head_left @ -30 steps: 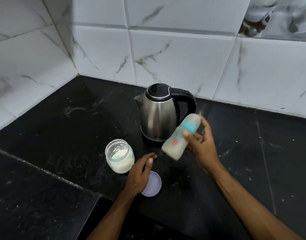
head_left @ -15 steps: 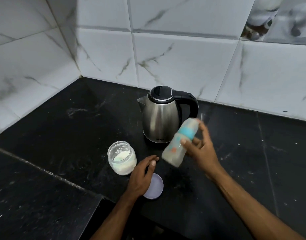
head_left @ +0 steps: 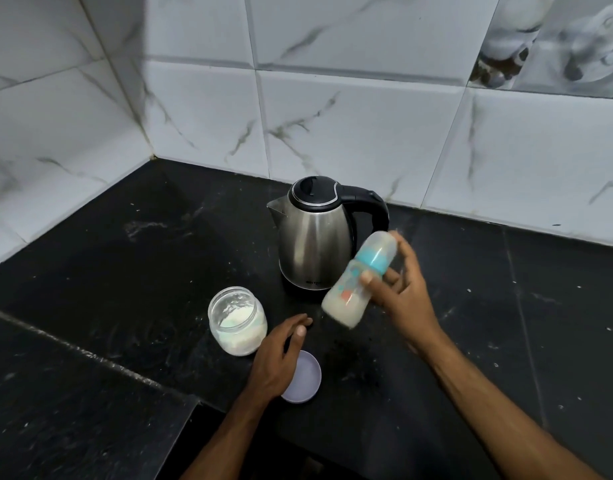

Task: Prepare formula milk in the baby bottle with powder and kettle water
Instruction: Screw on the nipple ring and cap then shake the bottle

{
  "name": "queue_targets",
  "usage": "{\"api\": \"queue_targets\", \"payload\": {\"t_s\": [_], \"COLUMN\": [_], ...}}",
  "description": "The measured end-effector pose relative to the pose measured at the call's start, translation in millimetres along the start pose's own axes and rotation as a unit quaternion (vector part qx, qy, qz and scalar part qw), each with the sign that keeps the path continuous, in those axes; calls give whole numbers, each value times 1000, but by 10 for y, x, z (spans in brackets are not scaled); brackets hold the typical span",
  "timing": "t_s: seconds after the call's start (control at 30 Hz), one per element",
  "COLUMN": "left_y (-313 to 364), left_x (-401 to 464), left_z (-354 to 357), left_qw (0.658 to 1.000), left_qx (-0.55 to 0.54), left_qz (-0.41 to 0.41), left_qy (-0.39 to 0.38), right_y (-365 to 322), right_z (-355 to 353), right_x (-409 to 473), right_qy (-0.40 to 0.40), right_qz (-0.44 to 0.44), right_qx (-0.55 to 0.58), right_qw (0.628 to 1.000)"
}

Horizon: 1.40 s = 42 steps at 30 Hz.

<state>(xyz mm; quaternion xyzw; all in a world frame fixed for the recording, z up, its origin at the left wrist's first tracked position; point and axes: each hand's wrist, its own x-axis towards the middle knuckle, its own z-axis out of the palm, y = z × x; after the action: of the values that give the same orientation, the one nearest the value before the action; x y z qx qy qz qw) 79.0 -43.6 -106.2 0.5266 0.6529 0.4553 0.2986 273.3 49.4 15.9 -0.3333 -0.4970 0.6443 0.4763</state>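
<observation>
Your right hand (head_left: 400,299) grips the baby bottle (head_left: 360,277) in the air just right of the kettle (head_left: 313,237), long axis tilted, capped top pointing up-right, milky base down-left. Your left hand (head_left: 275,355), fingers relaxed, holds nothing, over the lid (head_left: 306,379).

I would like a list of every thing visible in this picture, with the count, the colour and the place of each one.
kettle: 1, steel with black lid and handle, at the back of the counter near the wall.
jar of powder: 1, clear with white powder, open, left of the kettle and nearer the person.
lid: 1, pale lilac, flat on the counter, partly under the left hand.
baby bottle: 1, clear with a teal collar and milky liquid, tilted in the air in front of the kettle.
counter: 1, black stone.
wall tiles: many, white marbled, behind and to the left.
left hand: 1, fingers relaxed, over the lid.
right hand: 1, holds the bottle.
</observation>
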Motion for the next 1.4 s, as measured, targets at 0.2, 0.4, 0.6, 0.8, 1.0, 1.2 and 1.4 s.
{"api": "queue_targets", "payload": {"t_s": [0.2, 0.4, 0.6, 0.8, 1.0, 1.2, 1.4], "left_y": [-30, -19, -6, -5, 21, 29, 10], "left_x": [0, -2, -3, -9, -11, -20, -8], "left_z": [16, 17, 2, 22, 0, 11, 11], "left_qw": [1000, 1000, 1000, 1000, 1000, 1000, 1000], "left_qx": [-9, -14, -5, -14, -4, -7, -1], "left_qz": [1, 1, 6, -1, 3, -3, -1], "left_qy": [2, 3, 3, -1, 1, 0, -2], "right_y": [60, 24, 155, 111, 127, 78, 87], "right_z": [50, -6, 0, -53, 6, 15, 35], "right_x": [-118, 74, -132, 35, -41, 50, 48], "right_qy": [-74, 59, -67, 59, -56, 13, 9], "right_qz": [19, 2, 36, 20, 18, 27, 26], "right_qx": [-60, 69, -61, 70, -56, 33, 45], "right_qw": [995, 996, 995, 996, 997, 999, 999]}}
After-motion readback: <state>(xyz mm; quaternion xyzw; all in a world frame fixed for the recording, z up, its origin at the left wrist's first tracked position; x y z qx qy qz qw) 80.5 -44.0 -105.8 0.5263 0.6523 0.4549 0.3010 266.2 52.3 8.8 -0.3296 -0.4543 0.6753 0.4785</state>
